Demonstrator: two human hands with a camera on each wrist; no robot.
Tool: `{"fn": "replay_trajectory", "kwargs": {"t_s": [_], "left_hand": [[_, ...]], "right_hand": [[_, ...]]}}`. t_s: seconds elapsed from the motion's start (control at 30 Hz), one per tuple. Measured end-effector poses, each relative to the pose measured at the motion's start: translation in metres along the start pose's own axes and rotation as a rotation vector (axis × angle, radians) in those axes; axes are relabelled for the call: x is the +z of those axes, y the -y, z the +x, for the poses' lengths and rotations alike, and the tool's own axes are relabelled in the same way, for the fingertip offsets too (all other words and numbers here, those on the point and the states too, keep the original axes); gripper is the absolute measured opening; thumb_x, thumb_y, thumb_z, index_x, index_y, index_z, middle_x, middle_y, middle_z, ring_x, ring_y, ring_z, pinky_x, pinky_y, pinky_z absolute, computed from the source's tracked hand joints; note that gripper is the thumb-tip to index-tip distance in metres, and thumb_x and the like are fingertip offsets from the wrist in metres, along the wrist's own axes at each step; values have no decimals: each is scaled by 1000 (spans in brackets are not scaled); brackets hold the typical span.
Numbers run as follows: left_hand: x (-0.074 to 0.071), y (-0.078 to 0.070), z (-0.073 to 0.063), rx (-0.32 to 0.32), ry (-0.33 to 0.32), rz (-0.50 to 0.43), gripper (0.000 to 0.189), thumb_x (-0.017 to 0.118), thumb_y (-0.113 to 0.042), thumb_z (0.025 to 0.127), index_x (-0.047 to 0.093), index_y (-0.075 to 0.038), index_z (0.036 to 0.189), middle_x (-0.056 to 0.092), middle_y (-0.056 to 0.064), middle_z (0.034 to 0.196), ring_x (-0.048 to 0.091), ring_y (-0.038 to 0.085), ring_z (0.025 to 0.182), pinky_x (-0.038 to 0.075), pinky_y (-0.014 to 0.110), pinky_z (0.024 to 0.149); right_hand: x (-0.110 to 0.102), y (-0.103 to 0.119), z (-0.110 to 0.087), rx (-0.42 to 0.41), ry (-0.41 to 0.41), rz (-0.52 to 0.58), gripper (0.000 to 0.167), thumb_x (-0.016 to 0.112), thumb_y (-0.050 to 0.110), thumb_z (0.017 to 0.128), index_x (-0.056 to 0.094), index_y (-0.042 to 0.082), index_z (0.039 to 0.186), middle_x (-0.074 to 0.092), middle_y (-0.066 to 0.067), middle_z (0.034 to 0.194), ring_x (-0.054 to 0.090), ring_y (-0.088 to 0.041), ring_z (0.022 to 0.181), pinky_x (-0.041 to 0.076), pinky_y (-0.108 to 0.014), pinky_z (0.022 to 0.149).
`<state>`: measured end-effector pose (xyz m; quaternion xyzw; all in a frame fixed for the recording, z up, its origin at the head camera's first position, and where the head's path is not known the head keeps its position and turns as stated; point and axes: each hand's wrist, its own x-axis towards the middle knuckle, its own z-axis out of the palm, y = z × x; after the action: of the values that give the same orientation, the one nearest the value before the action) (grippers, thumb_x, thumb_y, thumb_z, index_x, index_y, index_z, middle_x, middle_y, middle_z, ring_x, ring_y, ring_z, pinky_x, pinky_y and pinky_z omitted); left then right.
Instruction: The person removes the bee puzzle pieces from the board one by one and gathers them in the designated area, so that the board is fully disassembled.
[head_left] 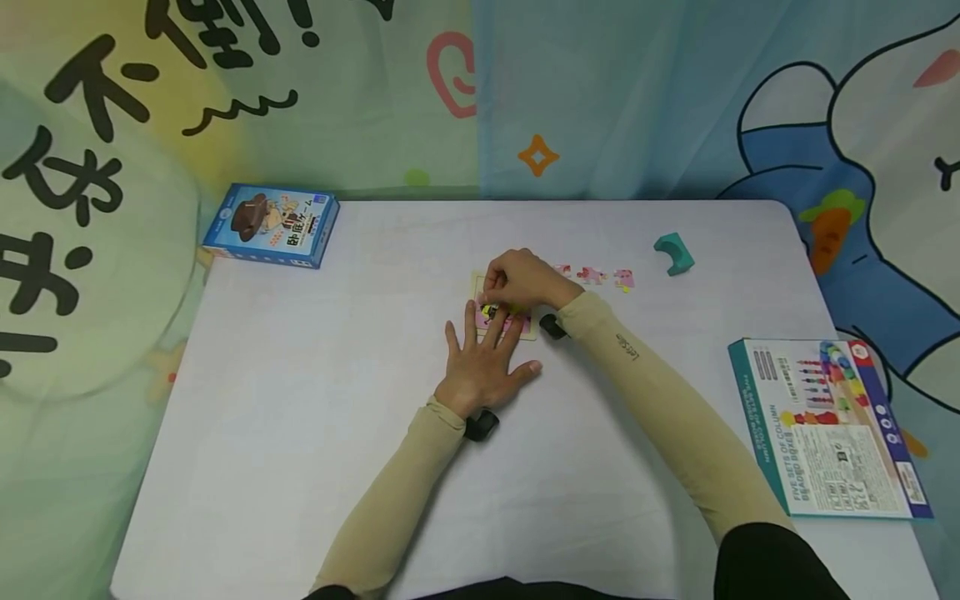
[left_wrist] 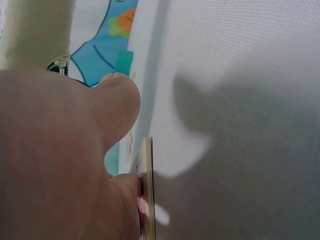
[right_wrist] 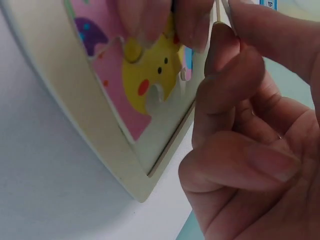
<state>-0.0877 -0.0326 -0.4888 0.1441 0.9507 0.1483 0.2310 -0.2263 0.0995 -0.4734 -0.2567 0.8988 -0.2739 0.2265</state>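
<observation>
A small jigsaw puzzle board [head_left: 529, 333] with a pale frame [right_wrist: 100, 135] lies on the white table. Its fitted pieces show pink, purple and a yellow chick face [right_wrist: 150, 75]; in the right wrist view the grey backing is bare at one corner. My left hand [head_left: 483, 367] rests palm down, fingers spread, with its fingertips on the puzzle. Above the board's far part, my right hand [head_left: 528, 279] pinches a thin puzzle piece [right_wrist: 218, 11], seen edge-on between thumb and finger. The picture on that piece is hidden. The left wrist view shows the board's edge [left_wrist: 148, 185] beside the fingers.
Pink puzzle pieces [head_left: 591, 275] lie in a row right of the right hand. Farther right is a teal curved block [head_left: 676, 253]. A blue box [head_left: 272, 225] stands at the back left, and a flat printed box [head_left: 828, 429] lies on the right edge.
</observation>
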Motion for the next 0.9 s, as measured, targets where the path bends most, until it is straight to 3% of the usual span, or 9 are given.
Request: {"fn": "replay_trajectory", "kwargs": {"t_s": [0.27,0.43,0.53,0.67,0.77,0.9], "left_hand": [[-2,-1,1,6,6,-9,81,35,-72,106,10,-32,172,-7,-5,180,-26,40,161,-5,75,125],[-3,-2,1,9,-1,-10,81,36,-72,106,11,-31,172,-8,-5,180,-24,41,162,-3,75,125],[-4,-2,1,8,-1,-5,81,36,-72,106,13,-31,172,-7,-5,180,-23,41,162,-3,75,125],[-3,-1,1,0,-3,3,81,36,-72,106,14,-31,172,-6,-4,180,-21,41,163,-3,75,125],[-2,0,1,-5,-3,10,80,37,-71,106,14,-32,172,-5,-5,180,-20,40,163,-2,75,126],[-3,1,1,-11,-3,16,79,37,-71,106,14,-34,172,-6,-6,180,-18,39,164,2,75,126]], "right_hand": [[-3,1,-2,1,-33,-14,23,81,30,97,81,8,104,79,-8,98,71,-24,92,56,-44,89],[-5,0,-2,-11,-63,-17,24,74,31,102,83,9,101,81,-7,98,70,-24,89,55,-43,85],[-7,-3,-4,21,-95,-4,26,68,33,106,81,10,103,79,-8,102,68,-24,86,53,-42,80],[-11,-8,-8,79,-137,18,31,59,36,110,75,9,111,75,-11,107,66,-27,89,52,-44,82],[-15,-14,-12,104,-161,69,32,56,35,112,72,8,114,77,-12,104,69,-27,93,51,-43,86],[-23,-24,-22,116,-214,145,27,56,31,112,70,8,114,79,-13,94,69,-26,84,47,-38,80]]}}
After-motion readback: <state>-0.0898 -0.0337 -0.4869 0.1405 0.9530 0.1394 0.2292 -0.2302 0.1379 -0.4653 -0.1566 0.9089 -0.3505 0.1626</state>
